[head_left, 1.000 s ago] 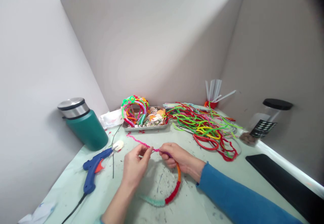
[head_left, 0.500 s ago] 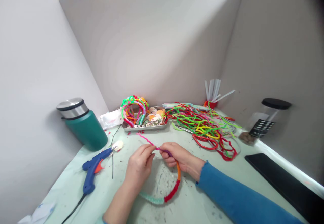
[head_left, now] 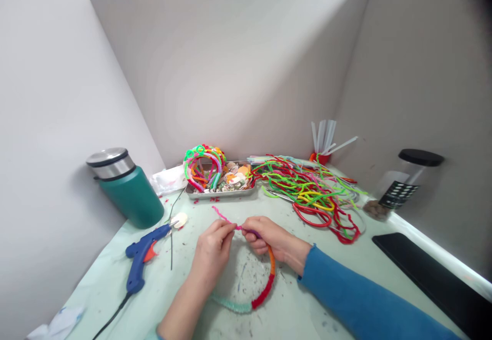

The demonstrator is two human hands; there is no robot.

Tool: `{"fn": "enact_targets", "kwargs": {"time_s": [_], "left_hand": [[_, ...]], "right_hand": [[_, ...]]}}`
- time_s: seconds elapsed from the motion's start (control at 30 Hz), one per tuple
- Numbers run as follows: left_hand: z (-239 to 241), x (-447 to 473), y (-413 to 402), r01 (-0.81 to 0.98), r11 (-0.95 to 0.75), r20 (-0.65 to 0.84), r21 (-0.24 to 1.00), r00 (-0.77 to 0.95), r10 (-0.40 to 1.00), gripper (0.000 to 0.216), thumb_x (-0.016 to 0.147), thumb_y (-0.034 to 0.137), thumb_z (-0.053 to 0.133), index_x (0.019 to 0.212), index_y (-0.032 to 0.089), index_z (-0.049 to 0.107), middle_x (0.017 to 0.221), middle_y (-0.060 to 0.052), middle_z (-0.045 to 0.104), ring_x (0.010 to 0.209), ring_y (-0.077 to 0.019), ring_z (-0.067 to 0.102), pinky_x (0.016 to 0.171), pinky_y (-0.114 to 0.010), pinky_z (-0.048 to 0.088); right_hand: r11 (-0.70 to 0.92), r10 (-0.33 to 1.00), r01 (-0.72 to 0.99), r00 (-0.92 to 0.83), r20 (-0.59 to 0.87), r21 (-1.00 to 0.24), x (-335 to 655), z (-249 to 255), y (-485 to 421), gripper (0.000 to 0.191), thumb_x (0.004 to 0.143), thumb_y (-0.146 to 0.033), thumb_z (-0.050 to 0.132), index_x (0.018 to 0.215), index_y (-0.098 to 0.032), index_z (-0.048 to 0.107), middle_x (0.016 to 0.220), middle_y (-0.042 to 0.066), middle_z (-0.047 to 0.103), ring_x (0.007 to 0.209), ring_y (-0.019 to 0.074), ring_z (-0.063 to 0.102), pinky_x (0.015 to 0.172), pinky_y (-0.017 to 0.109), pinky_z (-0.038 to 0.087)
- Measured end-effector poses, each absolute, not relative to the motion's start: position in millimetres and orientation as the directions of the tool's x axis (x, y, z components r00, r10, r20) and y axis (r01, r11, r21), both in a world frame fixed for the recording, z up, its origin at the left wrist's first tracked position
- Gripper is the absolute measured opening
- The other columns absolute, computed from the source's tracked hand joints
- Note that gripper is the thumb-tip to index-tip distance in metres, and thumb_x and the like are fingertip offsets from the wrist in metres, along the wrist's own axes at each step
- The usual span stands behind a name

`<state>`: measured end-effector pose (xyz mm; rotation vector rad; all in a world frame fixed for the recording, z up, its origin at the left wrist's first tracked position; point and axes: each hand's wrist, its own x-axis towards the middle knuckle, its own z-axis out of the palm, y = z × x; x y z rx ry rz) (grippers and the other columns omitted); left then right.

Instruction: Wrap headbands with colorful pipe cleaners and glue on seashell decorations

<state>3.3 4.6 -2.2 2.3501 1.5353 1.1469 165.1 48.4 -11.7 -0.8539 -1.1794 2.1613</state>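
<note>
Items on the bench (head_left: 107,283), counted: one blue glue gun (head_left: 144,258), one green flask (head_left: 128,189), one metal tray (head_left: 221,190), one black-lidded jar (head_left: 403,184), one black mat (head_left: 434,273), one part-wrapped hoop (head_left: 265,291), one pink pipe cleaner (head_left: 223,215); heaped pipe cleaners (head_left: 311,189) uncountable.

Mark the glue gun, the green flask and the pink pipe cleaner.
glue gun (head_left: 134,276): head view, blue handle.
green flask (head_left: 132,202): head view, green wall.
pink pipe cleaner (head_left: 225,218): head view, free stretch.

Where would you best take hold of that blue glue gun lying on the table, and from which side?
By the handle, coming down from above on the near side. The glue gun lies flat, its handle pointing toward the person with the cord trailing off its end, while the nozzle points away and may be hot. Wrap it below the orange trigger.
</note>
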Motion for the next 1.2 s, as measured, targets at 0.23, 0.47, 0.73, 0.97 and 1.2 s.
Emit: {"fn": "enact_targets", "kwargs": {"time_s": [0.23, 0.47, 0.73, 0.97, 1.2], "left_hand": [[-2, 3, 4, 0.709, -0.460, 0.493, 0.535, 0.180, 0.851, 0.023, 0.083, 0.016, 0.046, 0.086, 0.019, 0.068, 0.087, -0.006, 0.065, 0.079, -0.0158, 0.061, 0.071, -0.025, 0.046], [3, 3, 5, 0.600, -0.248, 0.273, 0.761, 0.050, 0.961, 0.020, 0.078, 0.026, 0.052, 0.082, 0.018, 0.070, 0.062, -0.001, 0.065, 0.050, -0.0119, 0.055, 0.051, -0.022, 0.041], [10, 5, 7, 0.180, 0.064, -0.068, 0.981, 0.015, 0.998, 0.028, 0.065, 0.031, 0.063, 0.085, 0.011, 0.065, 0.046, 0.005, 0.052, 0.041, -0.0077, 0.043, 0.039, -0.019, 0.031], [9, 3, 5, -0.008, 0.143, -0.141, 0.990, 0.125, 0.982, 0.031, 0.067, 0.031, 0.066, 0.089, 0.010, 0.057, 0.043, 0.007, 0.048, 0.037, -0.0054, 0.039, 0.038, -0.017, 0.028], [7, 3, 7, 0.273, -0.011, -0.017, 0.962, 0.101, 0.995, 0.024, 0.072, 0.028, 0.057, 0.091, 0.014, 0.055, 0.057, 0.004, 0.055, 0.041, -0.0073, 0.043, 0.041, -0.019, 0.033]], "right_hand": [[-0.462, 0.704, -0.139, -0.659, -0.266, -0.876, 165, -13, 48, 0.013, 0.072, -0.025, 0.050, 0.065, -0.017, 0.043, 0.048, -0.010, 0.034, 0.033, 0.0016, 0.018, 0.033, 0.018, 0.008], [-0.458, 0.695, -0.125, -0.667, -0.267, -0.880, 166, -12, 48, 0.013, 0.073, -0.025, 0.050, 0.065, -0.017, 0.043, 0.047, -0.010, 0.034, 0.032, 0.0018, 0.018, 0.033, 0.018, 0.009], [-0.437, 0.686, -0.135, -0.689, -0.233, -0.889, 167, -8, 46, 0.015, 0.074, -0.026, 0.050, 0.065, -0.018, 0.042, 0.048, -0.009, 0.036, 0.033, 0.0015, 0.018, 0.033, 0.017, 0.010], [-0.428, 0.678, -0.146, -0.704, -0.210, -0.892, 167, -8, 45, 0.015, 0.074, -0.026, 0.051, 0.065, -0.017, 0.043, 0.049, -0.009, 0.036, 0.035, 0.0017, 0.019, 0.033, 0.017, 0.011], [-0.443, 0.686, -0.120, -0.684, -0.250, -0.888, 166, -9, 46, 0.011, 0.073, -0.024, 0.050, 0.065, -0.017, 0.045, 0.048, -0.009, 0.036, 0.034, 0.0018, 0.019, 0.033, 0.018, 0.010]]}}
